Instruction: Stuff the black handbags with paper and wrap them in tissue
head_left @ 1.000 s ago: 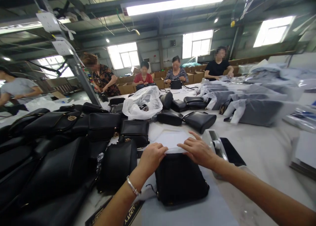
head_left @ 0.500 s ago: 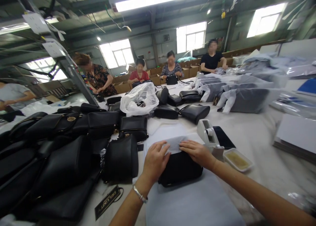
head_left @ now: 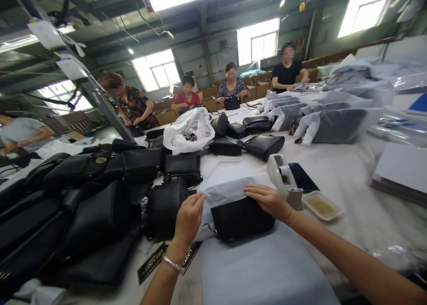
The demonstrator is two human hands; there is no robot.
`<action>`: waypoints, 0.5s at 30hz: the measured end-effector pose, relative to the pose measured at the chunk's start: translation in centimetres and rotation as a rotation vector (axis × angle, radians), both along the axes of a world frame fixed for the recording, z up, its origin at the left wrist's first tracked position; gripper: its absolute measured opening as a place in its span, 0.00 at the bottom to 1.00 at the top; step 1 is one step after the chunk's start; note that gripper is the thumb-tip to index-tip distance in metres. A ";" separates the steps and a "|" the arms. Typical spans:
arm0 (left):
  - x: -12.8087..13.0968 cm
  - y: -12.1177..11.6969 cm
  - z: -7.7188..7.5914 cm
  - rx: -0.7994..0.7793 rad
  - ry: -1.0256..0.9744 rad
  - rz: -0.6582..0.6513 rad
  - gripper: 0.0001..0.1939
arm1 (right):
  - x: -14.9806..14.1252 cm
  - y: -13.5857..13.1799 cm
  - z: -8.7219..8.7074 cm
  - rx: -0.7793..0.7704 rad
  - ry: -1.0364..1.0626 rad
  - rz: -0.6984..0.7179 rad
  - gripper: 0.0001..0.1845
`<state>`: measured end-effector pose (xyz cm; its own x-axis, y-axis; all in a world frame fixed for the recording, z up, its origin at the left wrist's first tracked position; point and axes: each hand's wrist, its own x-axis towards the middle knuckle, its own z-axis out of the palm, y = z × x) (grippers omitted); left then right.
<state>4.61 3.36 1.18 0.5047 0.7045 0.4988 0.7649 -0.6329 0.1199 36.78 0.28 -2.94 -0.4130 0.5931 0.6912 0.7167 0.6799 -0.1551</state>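
Note:
A small black handbag (head_left: 243,222) lies in front of me on a sheet of white tissue paper (head_left: 267,269). The far part of the paper is folded over (head_left: 230,191) along the bag's far edge. My left hand (head_left: 189,218) pinches the left end of this fold, its fingertips drawn together. On the fold's right end, my right hand (head_left: 269,202) rests with fingers stretched flat, touching paper and bag edge. Two black hang tags with gold letters lie by my left wrist, one tag (head_left: 151,264) in plain sight, the other (head_left: 191,255) partly covered by the wrist.
Many black bags (head_left: 96,225) crowd the left. To the right stand a tape dispenser (head_left: 279,174), a dark flat device (head_left: 302,177) and a white dish (head_left: 322,206). Wrapped bags (head_left: 340,126) and stacked boards (head_left: 400,174) lie beyond. Several people work across the table.
My left hand has moved left off the bag to the paper's left end. The bag's left side and a second tag now show. My right hand has barely shifted.

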 end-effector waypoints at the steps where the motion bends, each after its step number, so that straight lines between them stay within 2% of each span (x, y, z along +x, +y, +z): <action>1: 0.3 0.1 0.2 -0.007 -0.064 0.032 0.17 | 0.0 0.0 0.0 0.005 0.002 -0.003 0.19; 3: 1.2 0.5 0.6 -0.090 -0.195 0.142 0.21 | 0.0 -0.1 -0.1 0.012 0.003 -0.012 0.18; 6: 2.1 1.7 0.6 -0.362 -0.378 0.257 0.31 | 0.0 -0.3 -0.1 -0.001 0.003 -0.023 0.18; 8: 2.1 2.2 0.3 -0.495 -0.543 0.222 0.33 | 0.0 -0.3 0.0 -0.009 0.006 -0.024 0.18; 11: 1.4 2.1 -0.7 -0.560 -0.715 0.173 0.34 | 0.0 -0.4 0.0 0.011 0.017 -0.006 0.18; 13: 0.9 1.6 -1.2 -0.573 -0.648 0.196 0.33 | 0.0 -0.5 -0.1 0.030 0.023 0.007 0.18; 15: 0.7 1.0 -1.3 -0.480 -0.461 0.252 0.29 | 0.1 -0.6 -0.4 0.039 0.022 0.011 0.19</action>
